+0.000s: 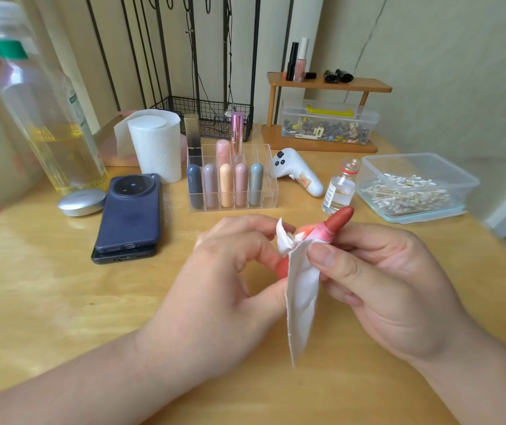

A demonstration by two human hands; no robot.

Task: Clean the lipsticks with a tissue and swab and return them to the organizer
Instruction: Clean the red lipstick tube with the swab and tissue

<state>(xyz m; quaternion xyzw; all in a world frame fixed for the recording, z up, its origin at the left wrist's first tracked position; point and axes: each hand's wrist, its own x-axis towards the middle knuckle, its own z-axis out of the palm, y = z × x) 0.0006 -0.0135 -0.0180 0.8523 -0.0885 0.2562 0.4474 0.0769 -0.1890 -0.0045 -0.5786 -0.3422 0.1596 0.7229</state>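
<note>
**A:** How do the hands stand?

**B:** Both are closed, near the middle of the worktop (46,302). The right hand (383,286) grips the lipstick (322,234), its thumb pressing a strip of tissue (302,296) against the tube. The left hand (239,265) pinches the tube's lower end, with a crumpled corner of the tissue by its fingertips.

**A:** Which way does the lipstick lie?

**B:** Its long axis slants from near left, between the two hands, to far right. The bullet points away from the person, toward the small glass bottle (339,191). The right hand is nearer the bullet and the left is nearer the base.

**A:** And its look?

**B:** The bullet is wound out, brick red and bluntly rounded. The tube under it is pink, marbled with white and red (pattern or smear, I cannot tell). The tissue hangs down white.

**A:** So the wipe?

**B:** I judge it runs along that slant, with the right thumb drawing the tissue over the tube. The organizer (268,185) stands straight beyond the hands, well apart, with open cells on its right side. The swabs (411,191) lie in a clear tub at far right.
</note>
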